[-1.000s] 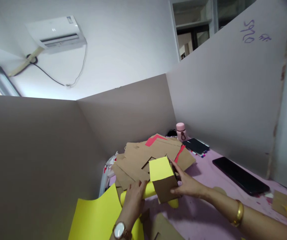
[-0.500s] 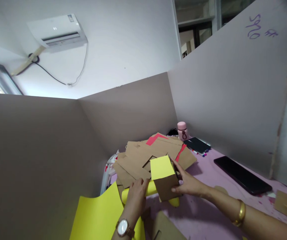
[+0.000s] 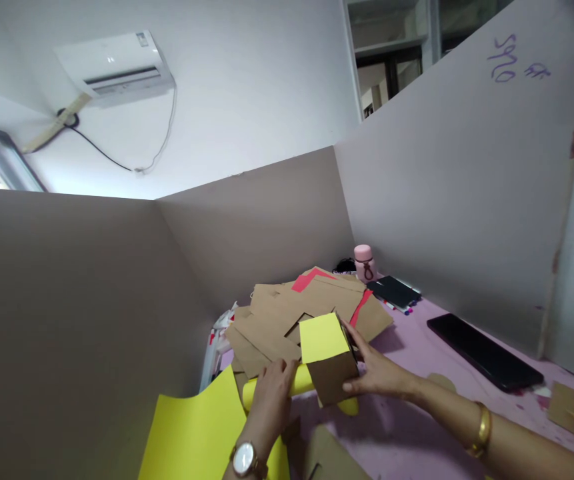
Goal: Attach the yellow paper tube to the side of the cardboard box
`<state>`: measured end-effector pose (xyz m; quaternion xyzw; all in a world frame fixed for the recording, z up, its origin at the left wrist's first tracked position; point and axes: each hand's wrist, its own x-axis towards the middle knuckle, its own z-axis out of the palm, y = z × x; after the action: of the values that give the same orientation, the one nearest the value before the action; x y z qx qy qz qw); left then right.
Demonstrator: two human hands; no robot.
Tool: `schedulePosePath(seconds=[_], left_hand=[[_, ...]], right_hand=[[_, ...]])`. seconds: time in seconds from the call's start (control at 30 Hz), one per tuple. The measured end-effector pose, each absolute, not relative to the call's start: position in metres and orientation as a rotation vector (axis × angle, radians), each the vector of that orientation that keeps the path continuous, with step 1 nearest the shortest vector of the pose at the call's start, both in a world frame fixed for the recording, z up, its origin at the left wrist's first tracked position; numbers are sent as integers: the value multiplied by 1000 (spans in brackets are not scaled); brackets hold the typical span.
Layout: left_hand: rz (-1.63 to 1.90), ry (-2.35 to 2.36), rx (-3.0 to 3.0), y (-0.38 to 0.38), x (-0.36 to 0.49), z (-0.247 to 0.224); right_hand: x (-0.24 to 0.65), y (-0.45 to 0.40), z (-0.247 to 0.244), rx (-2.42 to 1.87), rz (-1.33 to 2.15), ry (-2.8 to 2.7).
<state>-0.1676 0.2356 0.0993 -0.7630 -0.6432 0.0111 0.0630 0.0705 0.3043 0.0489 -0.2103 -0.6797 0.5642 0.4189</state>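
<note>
A cardboard box with a yellow paper top sits tilted in front of me. My right hand grips it at its right side, thumb on the front face and fingers along the far edge. Against the box's left side lies a yellow tube, with my left hand closed round it. Another yellow rounded end shows under the box; how it joins on is hidden. A large yellow sheet spreads under and left of my left forearm. Cut cardboard lies nearest me.
Behind the box rises a heap of flat cardboard pieces with red strips. On the pink table stand a pink bottle, a black flat case over markers, and a long black slab. Grey partitions enclose the table.
</note>
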Motion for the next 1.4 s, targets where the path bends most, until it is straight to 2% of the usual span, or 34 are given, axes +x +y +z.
schedulePosePath(seconds=[1.4], left_hand=[[55, -1894, -2315, 220, -151, 106]], right_hand=[[75, 291, 41, -768, 1291, -1840]])
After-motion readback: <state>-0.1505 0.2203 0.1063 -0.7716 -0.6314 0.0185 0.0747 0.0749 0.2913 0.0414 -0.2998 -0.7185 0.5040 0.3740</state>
